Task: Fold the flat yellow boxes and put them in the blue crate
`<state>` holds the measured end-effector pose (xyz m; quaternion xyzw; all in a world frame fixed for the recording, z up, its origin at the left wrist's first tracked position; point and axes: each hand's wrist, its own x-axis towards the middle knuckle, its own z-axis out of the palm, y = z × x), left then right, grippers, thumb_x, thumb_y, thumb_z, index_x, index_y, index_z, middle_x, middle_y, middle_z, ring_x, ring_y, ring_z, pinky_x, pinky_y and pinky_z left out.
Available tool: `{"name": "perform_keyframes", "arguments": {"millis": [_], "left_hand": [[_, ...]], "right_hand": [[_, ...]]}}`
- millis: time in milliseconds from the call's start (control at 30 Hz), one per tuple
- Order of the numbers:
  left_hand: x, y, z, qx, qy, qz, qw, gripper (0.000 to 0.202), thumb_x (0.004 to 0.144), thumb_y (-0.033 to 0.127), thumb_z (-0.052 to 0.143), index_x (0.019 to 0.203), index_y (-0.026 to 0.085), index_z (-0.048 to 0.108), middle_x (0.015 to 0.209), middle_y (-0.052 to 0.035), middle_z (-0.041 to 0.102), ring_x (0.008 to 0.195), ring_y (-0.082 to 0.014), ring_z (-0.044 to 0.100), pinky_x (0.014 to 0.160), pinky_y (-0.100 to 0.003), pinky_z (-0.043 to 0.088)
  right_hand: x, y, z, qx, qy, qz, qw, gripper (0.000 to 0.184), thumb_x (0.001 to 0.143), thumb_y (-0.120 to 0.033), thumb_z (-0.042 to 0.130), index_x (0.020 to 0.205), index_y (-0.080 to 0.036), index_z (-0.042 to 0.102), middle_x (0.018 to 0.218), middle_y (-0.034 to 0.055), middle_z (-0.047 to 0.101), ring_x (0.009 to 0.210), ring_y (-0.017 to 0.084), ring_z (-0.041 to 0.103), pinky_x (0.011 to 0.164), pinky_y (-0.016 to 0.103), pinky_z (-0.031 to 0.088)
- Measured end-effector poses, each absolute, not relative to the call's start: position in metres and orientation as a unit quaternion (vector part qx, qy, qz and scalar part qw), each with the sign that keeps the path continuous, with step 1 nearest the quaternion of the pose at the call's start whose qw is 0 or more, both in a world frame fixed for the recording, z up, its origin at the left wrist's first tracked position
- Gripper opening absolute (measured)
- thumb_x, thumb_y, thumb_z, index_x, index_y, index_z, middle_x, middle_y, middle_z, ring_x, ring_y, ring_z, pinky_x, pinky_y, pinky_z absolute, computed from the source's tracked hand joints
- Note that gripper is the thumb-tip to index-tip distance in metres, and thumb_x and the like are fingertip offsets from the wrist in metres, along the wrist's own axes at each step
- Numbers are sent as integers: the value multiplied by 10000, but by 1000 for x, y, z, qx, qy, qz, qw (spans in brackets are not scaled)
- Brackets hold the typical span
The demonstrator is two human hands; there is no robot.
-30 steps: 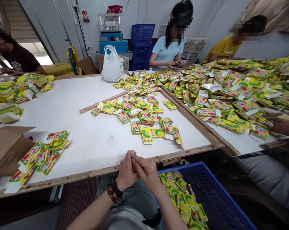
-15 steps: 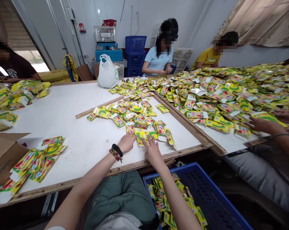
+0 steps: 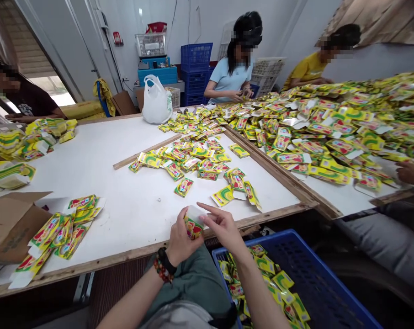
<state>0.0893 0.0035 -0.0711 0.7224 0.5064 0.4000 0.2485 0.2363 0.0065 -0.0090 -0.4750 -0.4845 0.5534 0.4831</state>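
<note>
My left hand (image 3: 180, 240) is wrapped round a small yellow, green and red printed carton (image 3: 193, 230) at the table's front edge. The carton is tilted, and a white flap stands up at its top end. Beside it is my right hand (image 3: 225, 230), its thumb touching the flap and its index finger stretched out over it. Just beyond my hands, several similar cartons (image 3: 222, 195) lie loose on the white tabletop (image 3: 135, 205). Below my right forearm, a blue crate (image 3: 316, 269) holds more of these cartons.
Wooden strips (image 3: 272, 171) divide the tabletop. A large heap of cartons (image 3: 330, 132) covers the right side. At left are a cardboard box (image 3: 15, 228) and flat cartons (image 3: 66, 224). A white plastic bag (image 3: 155, 103) stands at the back. Other people sit around the table.
Both hands have drawn back from the loose cartons to the table's front edge. My left hand now holds one carton, its white flap up.
</note>
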Motion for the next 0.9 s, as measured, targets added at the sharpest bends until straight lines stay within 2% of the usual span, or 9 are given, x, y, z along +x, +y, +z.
{"name": "perform_keyframes", "arguments": {"millis": [100, 200, 300, 367, 467, 533, 667, 733, 900], "left_hand": [[92, -11, -86, 681, 542, 435, 231, 742, 702, 278, 657, 1332, 180, 276, 1165, -140, 600, 930, -244, 656, 766, -387, 556], [92, -15, -94, 687, 515, 476, 190, 583, 693, 258, 646, 1201, 205, 363, 1137, -122, 599, 938, -245, 651, 770, -394, 547], [91, -11, -90, 695, 483, 493, 201, 653, 678, 238, 637, 1241, 189, 310, 1242, -160, 536, 1084, -266, 599, 865, -424, 515], [90, -9, -84, 702, 478, 463, 254, 688, 688, 249, 633, 1281, 184, 291, 1272, -158, 520, 1115, -263, 582, 887, -418, 502], [89, -7, -75, 711, 492, 389, 318, 562, 708, 284, 627, 1205, 202, 378, 1079, -85, 619, 941, -243, 638, 785, -383, 518], [88, -7, -74, 714, 505, 366, 318, 565, 693, 299, 634, 1187, 202, 378, 981, -61, 642, 864, -247, 645, 736, -374, 511], [89, -7, -75, 710, 522, 366, 301, 604, 663, 290, 639, 1188, 205, 351, 948, -49, 644, 816, -242, 638, 689, -348, 491], [90, -5, -77, 704, 527, 373, 297, 544, 673, 296, 630, 1142, 210, 370, 899, -31, 632, 765, -224, 624, 648, -324, 473], [91, -6, -81, 688, 536, 389, 297, 383, 733, 296, 581, 1059, 206, 400, 821, -17, 587, 671, -193, 576, 600, -303, 443]], "right_hand": [[225, 1, -21, -440, -399, 637, 491, 520, 695, -435, 752, 1144, -180, 689, 850, 40, 758, 752, 193, 683, 707, 325, 551], [217, -3, -28, -447, -337, 657, 505, 506, 666, -424, 781, 1115, -204, 707, 915, 50, 762, 810, 216, 697, 756, 354, 559], [213, -8, -23, -448, -390, 623, 509, 468, 686, -405, 771, 1115, -230, 708, 1044, 52, 747, 980, 246, 675, 896, 393, 525], [212, -11, -20, -453, -463, 588, 485, 379, 733, -404, 731, 1067, -227, 730, 1060, 57, 744, 1016, 263, 668, 942, 424, 503], [211, -13, -20, -498, -511, 517, 473, 305, 786, -394, 676, 1018, -210, 747, 1024, 63, 749, 953, 278, 696, 912, 454, 523], [210, -11, -23, -531, -510, 472, 486, 312, 803, -388, 651, 1034, -198, 739, 1046, 63, 738, 940, 278, 702, 886, 446, 540], [212, -6, -25, -531, -542, 451, 470, 322, 827, -374, 614, 1062, -188, 729, 1065, 60, 729, 938, 276, 703, 847, 414, 558], [213, -6, -23, -515, -577, 450, 447, 327, 844, -370, 596, 1094, -197, 717, 1067, 47, 732, 921, 268, 704, 832, 395, 560], [206, -10, -25, -503, -657, 383, 411, 409, 849, -329, 598, 1240, -210, 631, 1000, 54, 760, 713, 217, 702, 708, 334, 562]]}}
